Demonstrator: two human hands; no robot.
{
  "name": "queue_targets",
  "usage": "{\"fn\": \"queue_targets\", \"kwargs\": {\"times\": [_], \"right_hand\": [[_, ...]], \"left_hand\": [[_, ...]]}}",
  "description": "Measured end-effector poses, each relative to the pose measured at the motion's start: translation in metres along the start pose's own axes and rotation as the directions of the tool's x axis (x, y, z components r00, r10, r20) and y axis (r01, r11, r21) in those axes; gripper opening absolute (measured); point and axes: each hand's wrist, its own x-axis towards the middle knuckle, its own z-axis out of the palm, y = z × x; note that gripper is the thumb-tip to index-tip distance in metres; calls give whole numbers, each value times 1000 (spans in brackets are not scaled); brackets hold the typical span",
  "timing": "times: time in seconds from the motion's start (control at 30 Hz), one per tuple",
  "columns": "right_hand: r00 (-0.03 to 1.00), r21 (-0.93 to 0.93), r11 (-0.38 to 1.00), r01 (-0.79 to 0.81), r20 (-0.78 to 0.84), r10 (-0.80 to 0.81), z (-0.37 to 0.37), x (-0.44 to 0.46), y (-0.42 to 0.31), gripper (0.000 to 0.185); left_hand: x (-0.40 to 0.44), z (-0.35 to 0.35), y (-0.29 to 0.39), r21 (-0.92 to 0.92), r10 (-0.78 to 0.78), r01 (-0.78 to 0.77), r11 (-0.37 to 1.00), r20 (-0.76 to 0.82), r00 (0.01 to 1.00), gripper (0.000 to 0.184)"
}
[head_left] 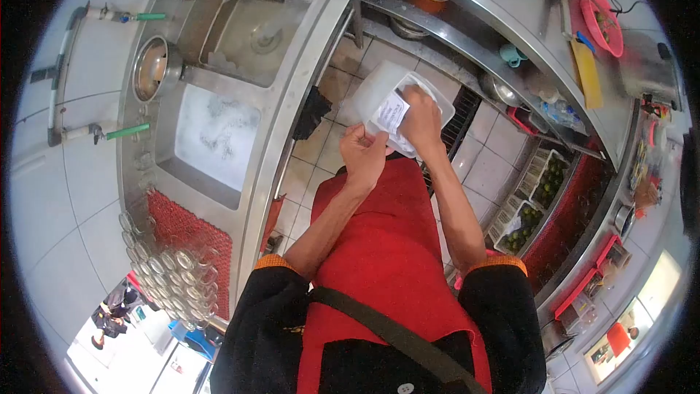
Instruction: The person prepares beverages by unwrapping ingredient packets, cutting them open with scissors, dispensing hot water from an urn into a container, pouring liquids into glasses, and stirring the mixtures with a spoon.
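A whitish translucent plastic container (375,87) is tilted in front of the red apron, with its open side towards me. Inside its opening is a white packet with a printed label (392,112). My right hand (421,118) reaches over the opening, fingers bent down at the packet's upper right; its fingertips are hidden. At the container's lower left corner, my left hand (363,153) has thumb and fingers pinched together near the packet's edge. What lies between those fingertips is too small to make out.
On the left, a steel counter holds a sink with cloudy water (262,36), a foamy basin (215,131), a steel pot (157,69) and many upturned glasses (175,273). Crates of green fruit (521,226) stand at right, below a steel counter (503,11) with a pink basket (601,22).
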Motion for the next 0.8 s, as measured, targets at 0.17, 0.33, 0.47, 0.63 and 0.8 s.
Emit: {"fn": "queue_targets", "kwargs": {"times": [0.17, 0.33, 0.47, 0.63, 0.8], "right_hand": [[854, 279, 807, 521, -187, -486, 2, -10, 19, 32], [951, -41, 966, 257, -165, -260, 16, -8, 15, 26], [982, -218, 967, 132, -105, -158, 24, -3, 18, 21], [974, -183, 963, 197, -72, -213, -2, 1, 34, 19], [970, 408, 880, 244, -82, -231, -43, -15, 32, 26]], "left_hand": [[-2, 4, 3, -199, -72, 63, 978, -34, 997, 5], [-1, 3, -2, -152, -32, 31, 988, -9, 999, 9], [2, 4, -4, -106, -15, 14, 994, -10, 1000, 4], [7, 2, -1, -163, -73, 72, 984, 1, 997, 17], [6, 5, 9, -233, -155, 149, 961, -10, 988, 16]]}}
